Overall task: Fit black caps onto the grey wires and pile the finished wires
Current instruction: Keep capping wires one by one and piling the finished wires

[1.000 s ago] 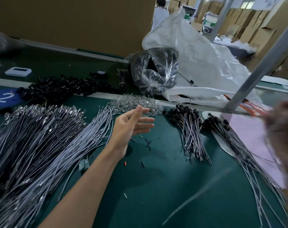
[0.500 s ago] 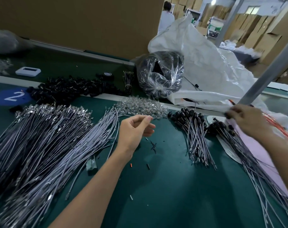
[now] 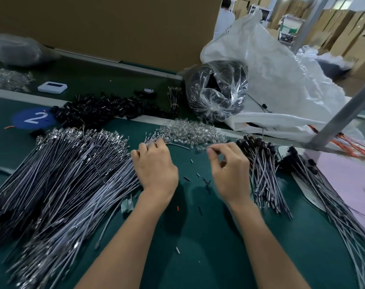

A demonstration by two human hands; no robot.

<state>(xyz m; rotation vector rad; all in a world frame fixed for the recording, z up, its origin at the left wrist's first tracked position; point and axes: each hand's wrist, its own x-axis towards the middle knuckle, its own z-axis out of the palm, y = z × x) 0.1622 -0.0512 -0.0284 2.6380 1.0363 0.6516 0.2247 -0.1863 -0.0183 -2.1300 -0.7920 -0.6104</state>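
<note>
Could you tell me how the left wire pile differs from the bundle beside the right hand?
The left pile is far larger than the right bundle. The left pile's far ends are bare silvery terminals; the right bundle's wear black caps. The left hand grips the left pile's wires; neither hand holds the right bundle. Both are grey wires.
</note>
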